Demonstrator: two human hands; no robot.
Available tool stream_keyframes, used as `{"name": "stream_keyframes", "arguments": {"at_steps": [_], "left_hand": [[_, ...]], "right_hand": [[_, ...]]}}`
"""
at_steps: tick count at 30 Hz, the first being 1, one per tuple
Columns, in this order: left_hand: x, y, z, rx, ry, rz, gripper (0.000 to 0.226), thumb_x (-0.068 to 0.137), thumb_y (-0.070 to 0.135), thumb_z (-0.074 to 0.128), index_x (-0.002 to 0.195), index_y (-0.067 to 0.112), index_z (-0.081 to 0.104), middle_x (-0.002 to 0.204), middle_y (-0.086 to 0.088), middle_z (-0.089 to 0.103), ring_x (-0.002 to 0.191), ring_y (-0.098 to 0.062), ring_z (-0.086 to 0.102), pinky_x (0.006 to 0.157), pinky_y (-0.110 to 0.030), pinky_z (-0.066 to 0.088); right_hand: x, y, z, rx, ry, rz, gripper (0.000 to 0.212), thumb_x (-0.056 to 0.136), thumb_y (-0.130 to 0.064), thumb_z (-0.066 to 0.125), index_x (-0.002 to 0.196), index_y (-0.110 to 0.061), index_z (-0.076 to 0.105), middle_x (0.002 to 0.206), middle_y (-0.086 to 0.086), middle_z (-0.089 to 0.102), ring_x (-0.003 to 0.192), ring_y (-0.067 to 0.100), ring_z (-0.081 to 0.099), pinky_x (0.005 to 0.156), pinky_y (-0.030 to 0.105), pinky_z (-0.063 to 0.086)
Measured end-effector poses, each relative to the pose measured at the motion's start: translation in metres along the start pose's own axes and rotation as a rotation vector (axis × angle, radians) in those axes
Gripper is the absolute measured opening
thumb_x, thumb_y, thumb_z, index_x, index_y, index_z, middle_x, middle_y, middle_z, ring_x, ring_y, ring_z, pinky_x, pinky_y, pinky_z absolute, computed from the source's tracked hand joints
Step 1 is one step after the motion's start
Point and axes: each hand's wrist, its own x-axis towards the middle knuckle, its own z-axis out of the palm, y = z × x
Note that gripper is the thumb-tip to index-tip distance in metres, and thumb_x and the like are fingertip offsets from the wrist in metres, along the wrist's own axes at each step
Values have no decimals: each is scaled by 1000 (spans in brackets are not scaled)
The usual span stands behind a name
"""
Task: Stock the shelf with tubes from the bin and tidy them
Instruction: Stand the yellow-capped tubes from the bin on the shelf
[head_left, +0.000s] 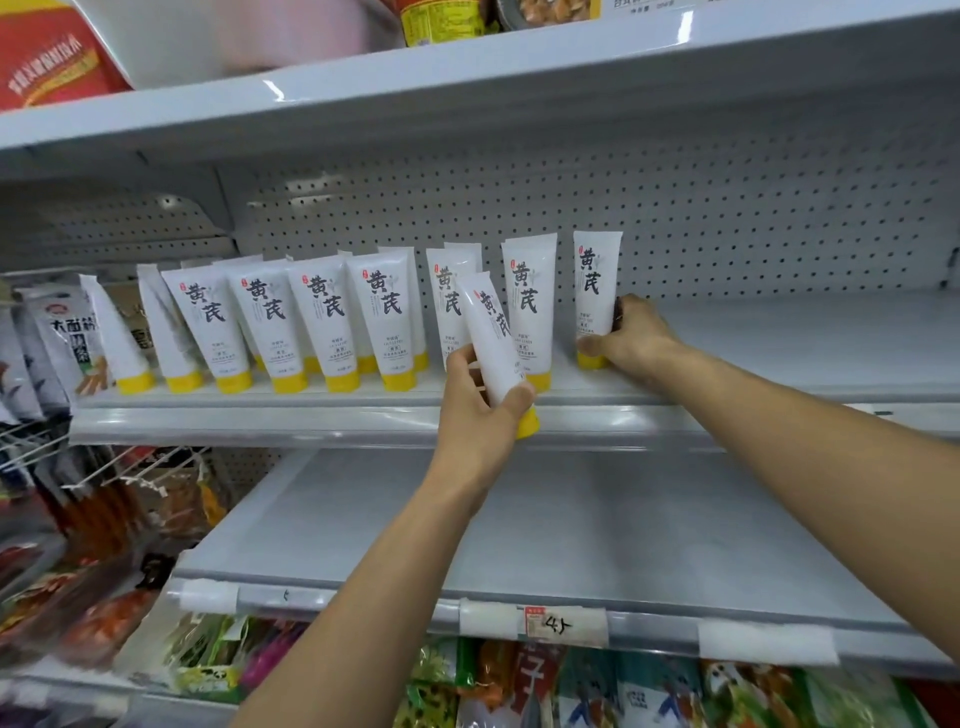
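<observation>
Head view, shop shelving. Middle shelf (311, 402) carries a row of white tubes (322, 322) with yellow caps, caps down, black characters on the front, most leaning slightly left. A second rank stands behind the front ones on the left half. The row runs from the left end to roughly mid-shelf; the right part of the shelf is bare.

Left hand (475, 410) is wrapped around a tube (493, 338) held in front of the shelf edge, cap down, tilted with its top to the left. Thumb presses on the right side near the cap, fingers (460, 364) curl round the left side. This tube is off the shelf surface, overlapping the two standing tubes behind it. Its yellow cap (529, 423) pokes out below the palm, level with the shelf's front lip.

Right hand (631, 332) is closed on the lower part of the rightmost tube (596, 291), which stands upright on the shelf, cap down, just apart from its neighbour tube (527, 306). Thumb sits at the front near the cap, the other fingers wrap behind it.

Pegboard back panel (727, 208) behind the row. Lower shelf (571, 519) is bare grey, with a price label (563, 623) on its front rail. Packaged snacks (623, 691) sit below, noodle packs (67, 338) at far left. No bin in view.
</observation>
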Motion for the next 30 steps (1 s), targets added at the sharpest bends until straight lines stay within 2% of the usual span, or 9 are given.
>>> {"name": "stream_keyframes", "arguments": {"at_steps": [3, 7, 10, 14, 17, 21, 23, 26, 30], "left_hand": [[-2, 0, -4, -32, 4, -7, 49, 89, 14, 66, 129, 27, 40, 121, 5, 59, 109, -15, 61, 90, -40, 56], [-8, 2, -6, -64, 5, 6, 48, 89, 13, 65, 131, 25, 43, 121, 5, 62, 109, -17, 63, 90, -45, 56], [-12, 6, -3, -86, 9, 28, 48, 88, 12, 67, 127, 27, 44, 120, 2, 63, 106, -19, 65, 87, -46, 57], [-17, 14, 4, -116, -24, 56, 46, 88, 9, 66, 127, 23, 48, 115, 2, 64, 101, -19, 68, 75, -36, 60], [-20, 20, 9, -133, -50, 66, 42, 89, 6, 64, 125, 23, 50, 111, 6, 64, 96, -16, 68, 65, -27, 58], [-18, 22, 9, -93, -102, 23, 33, 94, 13, 58, 124, 23, 53, 114, 1, 65, 99, -15, 67, 78, -37, 60], [-17, 22, 6, -21, -127, 25, 29, 96, 20, 55, 124, 23, 54, 112, 3, 65, 97, -10, 66, 83, -34, 58], [-13, 16, -3, 236, -70, 145, 30, 94, 26, 57, 124, 22, 56, 106, 8, 64, 86, 0, 60, 77, -21, 51], [-5, 5, -12, 630, -26, 277, 28, 91, 34, 57, 119, 30, 55, 104, 13, 62, 87, -7, 60, 79, -36, 53]], "right_hand": [[-7, 2, -4, -26, 45, 17, 59, 84, -22, 72, 131, -7, 40, 117, 8, 55, 100, 24, 55, 80, 32, 43], [-37, -3, -11, 63, 153, -164, 27, 88, -13, 64, 114, -11, 56, 93, 1, 58, 83, 14, 56, 77, 27, 44], [-70, -15, -13, 186, -99, -324, 20, 81, -6, 73, 99, -11, 66, 87, 5, 65, 72, 8, 54, 69, 17, 47], [-102, -31, -8, 120, -398, -390, 35, 77, -11, 76, 111, -18, 69, 98, 3, 71, 71, 5, 54, 68, 18, 49], [-107, -34, -6, 149, -339, -400, 27, 78, -9, 72, 103, -18, 71, 90, 2, 72, 65, 1, 55, 63, 18, 49], [-107, -31, -6, 130, -262, -331, 25, 75, -10, 75, 99, -15, 68, 91, 6, 73, 72, 8, 63, 71, 30, 56], [-104, -28, -7, 109, -216, -295, 34, 72, -12, 78, 103, -14, 66, 93, 5, 73, 80, 13, 67, 78, 34, 57], [-94, -26, -11, 112, -115, -246, 42, 69, -14, 81, 108, -11, 64, 96, 2, 72, 88, 17, 69, 83, 38, 58], [-82, -29, -15, 88, 11, -176, 37, 70, -12, 79, 102, -11, 60, 94, 1, 68, 87, 18, 66, 78, 33, 55]]}}
